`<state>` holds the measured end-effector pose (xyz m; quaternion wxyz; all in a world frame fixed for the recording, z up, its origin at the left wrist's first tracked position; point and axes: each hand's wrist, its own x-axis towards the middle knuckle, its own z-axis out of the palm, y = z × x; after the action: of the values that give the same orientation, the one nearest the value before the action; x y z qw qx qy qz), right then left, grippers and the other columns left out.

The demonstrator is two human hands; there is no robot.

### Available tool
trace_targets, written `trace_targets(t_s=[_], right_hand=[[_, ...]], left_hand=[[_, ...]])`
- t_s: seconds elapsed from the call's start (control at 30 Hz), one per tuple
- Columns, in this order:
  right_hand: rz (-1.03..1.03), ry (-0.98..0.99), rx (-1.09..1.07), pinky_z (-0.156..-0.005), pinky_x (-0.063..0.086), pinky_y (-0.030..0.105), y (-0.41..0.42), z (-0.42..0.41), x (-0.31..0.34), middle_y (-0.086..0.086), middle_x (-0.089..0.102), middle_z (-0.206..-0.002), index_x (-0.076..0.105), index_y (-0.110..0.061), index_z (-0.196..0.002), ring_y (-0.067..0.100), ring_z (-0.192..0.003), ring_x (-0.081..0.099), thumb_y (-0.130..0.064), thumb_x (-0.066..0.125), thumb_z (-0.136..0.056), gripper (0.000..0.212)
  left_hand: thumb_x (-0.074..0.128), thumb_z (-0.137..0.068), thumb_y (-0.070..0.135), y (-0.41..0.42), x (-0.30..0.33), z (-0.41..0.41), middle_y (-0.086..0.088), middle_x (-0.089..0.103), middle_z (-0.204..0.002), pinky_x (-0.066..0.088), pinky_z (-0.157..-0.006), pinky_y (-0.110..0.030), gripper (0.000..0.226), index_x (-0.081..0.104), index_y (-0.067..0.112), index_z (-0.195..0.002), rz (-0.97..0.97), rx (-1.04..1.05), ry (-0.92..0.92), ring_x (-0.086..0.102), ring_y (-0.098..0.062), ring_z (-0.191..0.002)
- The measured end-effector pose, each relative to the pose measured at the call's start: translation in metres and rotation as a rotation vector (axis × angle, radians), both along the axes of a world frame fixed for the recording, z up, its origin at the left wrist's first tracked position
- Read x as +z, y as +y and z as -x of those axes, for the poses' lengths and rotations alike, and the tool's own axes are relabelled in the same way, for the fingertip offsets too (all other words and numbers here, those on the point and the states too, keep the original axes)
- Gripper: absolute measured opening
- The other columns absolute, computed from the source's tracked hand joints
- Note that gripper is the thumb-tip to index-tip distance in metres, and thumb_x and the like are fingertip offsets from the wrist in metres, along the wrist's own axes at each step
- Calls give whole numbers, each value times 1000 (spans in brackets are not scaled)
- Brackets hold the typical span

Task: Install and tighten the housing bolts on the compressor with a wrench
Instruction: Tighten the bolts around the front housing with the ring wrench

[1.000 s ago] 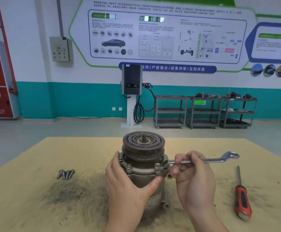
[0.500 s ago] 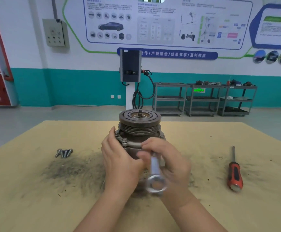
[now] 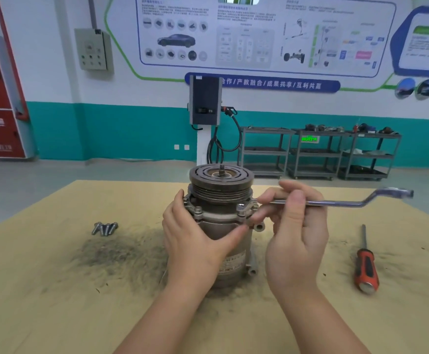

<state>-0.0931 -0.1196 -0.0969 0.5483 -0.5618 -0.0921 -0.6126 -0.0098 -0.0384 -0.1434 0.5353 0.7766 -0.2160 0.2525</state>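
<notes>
Four loose bolts lie left of the compressor, which stands upright mid-table, pulley up. Left hand wraps the housing, bracing it. Right hand pinches the wrench; its shank runs level, pointing right, its head at the flange bolt. Best seat the head fully before pulling, and brace against the turn.

Bright even indoor light, soft shadows, slight blur, edges bowed
</notes>
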Motion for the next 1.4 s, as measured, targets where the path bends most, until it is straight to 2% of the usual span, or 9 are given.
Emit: trace_targets(t_s=[0.23,0.57,0.73,0.9,1.0,1.1,1.17,1.27,1.4], right_hand=[[-355,56,176,-50,48,25,-12,-4,5,4,62,-67,52,-14,-100,16,-50,52,-4,27,-105,28],[-664,115,430,-42,40,24,-27,-12,5,4,56,-57,49,-7,-91,17,-43,46,-5,29,-100,21],[-426,-59,197,-47,43,24,-11,-8,-6,12,58,-57,58,-21,-73,25,-44,50,-31,40,-94,30],[200,-12,-181,-57,49,28,11,-8,-23,-6,63,-77,60,-29,-83,14,-63,61,-30,46,-96,19],[468,12,-296,-64,52,31,16,-11,-26,-4,65,-81,64,-12,-78,13,-74,63,-26,61,-93,20],[593,84,-252,-73,53,30,16,-12,-25,0,67,-94,70,-8,-87,11,-89,64,-21,71,-85,13],[592,137,-243,-75,54,30,17,-12,-26,-1,67,-101,74,-11,-92,8,-94,64,-21,71,-84,13],[611,116,-230,-75,55,34,13,-9,-21,-3,65,-103,72,-14,-96,10,-96,64,-24,66,-90,13],[406,39,-184,-73,52,24,2,-1,-5,-3,63,-92,60,-22,-99,11,-82,63,-29,47,-100,14]], left_hand=[[66,-51,79,-1,-1,-1,20,19,-131,20,-107,-28,114,11,39,-143,-2,-8,-23,20,-6,-131],[64,-52,79,-1,-1,-2,15,22,-135,23,-109,-32,117,14,32,-146,6,-6,-18,22,-11,-132],[63,-52,79,-1,-1,-1,8,24,-139,22,-109,-33,118,15,29,-147,8,0,-23,22,-13,-133],[58,-48,85,1,4,4,2,26,-142,26,-112,-39,130,16,17,-151,19,-28,35,24,-16,-134],[38,-63,61,-3,4,5,-11,31,-141,28,-111,-44,103,22,9,-150,46,-20,64,31,-28,-132],[61,-85,17,-6,2,-5,-17,41,-141,36,-104,-43,68,34,7,-146,94,63,73,42,-35,-128],[68,-79,-10,-10,6,-7,-20,46,-140,35,-100,-41,68,42,4,-141,138,96,133,46,-38,-125],[59,-84,32,-10,9,2,-20,52,-129,42,-97,-44,64,45,3,-139,166,127,80,52,-40,-118],[54,-55,82,-5,4,3,-8,34,-139,33,-107,-43,121,24,10,-149,54,0,31,33,-25,-131]])
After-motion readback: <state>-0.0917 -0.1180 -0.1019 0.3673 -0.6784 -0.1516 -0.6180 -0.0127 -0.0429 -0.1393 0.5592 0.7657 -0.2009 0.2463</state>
